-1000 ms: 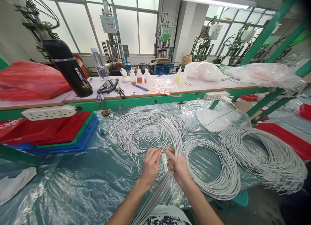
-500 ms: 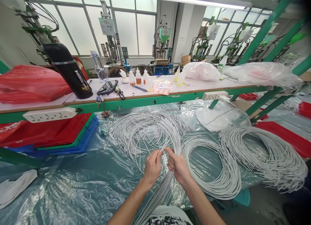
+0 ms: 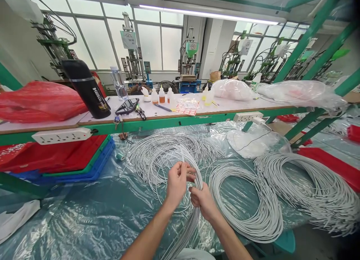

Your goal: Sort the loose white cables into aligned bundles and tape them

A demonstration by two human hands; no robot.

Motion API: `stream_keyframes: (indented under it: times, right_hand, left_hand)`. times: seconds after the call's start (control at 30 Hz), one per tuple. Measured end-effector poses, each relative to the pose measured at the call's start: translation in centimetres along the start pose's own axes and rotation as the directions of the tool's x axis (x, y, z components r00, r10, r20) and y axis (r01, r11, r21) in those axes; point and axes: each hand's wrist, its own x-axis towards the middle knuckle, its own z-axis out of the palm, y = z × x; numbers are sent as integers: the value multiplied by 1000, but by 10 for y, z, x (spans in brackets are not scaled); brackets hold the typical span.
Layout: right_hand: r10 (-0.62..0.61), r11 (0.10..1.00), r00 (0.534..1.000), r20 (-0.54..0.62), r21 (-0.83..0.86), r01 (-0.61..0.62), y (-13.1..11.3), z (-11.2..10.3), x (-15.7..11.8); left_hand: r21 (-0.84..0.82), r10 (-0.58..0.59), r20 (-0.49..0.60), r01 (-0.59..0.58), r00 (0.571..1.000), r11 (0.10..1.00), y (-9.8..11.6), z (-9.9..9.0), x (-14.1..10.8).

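Note:
A bundle of thin light-grey cables runs up from the front edge of the table and bends over to the left at its top. My right hand is wrapped round this bundle partway along, thumb across the front. Just above and to the left, my left hand pinches a grey cable near the bundle's upper bend, its other fingers partly curled. The exact spot between the fingertips is partly hidden. Behind both hands lies a loose, tangled coil of the same cable.
Two neater cable coils, one nearer and one farther right, lie on plastic sheeting. Stacked red, green and blue trays stand left. A raised shelf crosses behind, holding a black bottle, small dropper bottles and a phone.
My left hand has shifted up against the bundle, its fingers now over the cables. My right hand has moved slightly down, with its forefinger drawn in. The view has tilted up a little.

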Motion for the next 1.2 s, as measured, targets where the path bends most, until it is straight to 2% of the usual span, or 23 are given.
stream_keyframes:
  times: [0.2, 0.37, 0.6, 0.77, 0.9, 1.0, 1.1, 1.2]
  right_hand:
    - [-82, 992, 997, -6, -97, 81, -1, 5, 2]
    - [-64, 981, 995, 81, -178, 78, -3, 5, 4]
    - [-19, 992, 978, 206, -121, 45, -2, 0, 4]
    - [-4, 992, 990, 140, -125, 22, -2, 2, 6]
    - [-24, 988, 997, 73, -152, 35, 1, 1, 8]
    - [-57, 966, 998, 25, -252, 62, 5, -4, 10]
    - [-144, 905, 990, -6, -404, 129, 8, -11, 13]
    - [-241, 829, 970, -5, -520, 204, 11, -14, 14]
  left_hand:
    - [62, 36, 1, -36, 999, 997, 6, 2, 0]
    - [11, 38, -46, -37, 998, 999, 6, 3, 1]
    - [-41, -39, -120, 34, 992, 999, -1, 4, 2]
    - [-51, -71, -142, 65, 987, 997, -3, 9, 2]
    - [57, 28, -109, -22, 994, 998, -4, 8, 3]
    - [198, 128, -48, -117, 991, 973, -5, 5, 5]
    - [341, 261, -71, -222, 963, 914, -10, -1, 9]
    - [369, 332, -109, -272, 937, 889, -15, -5, 12]
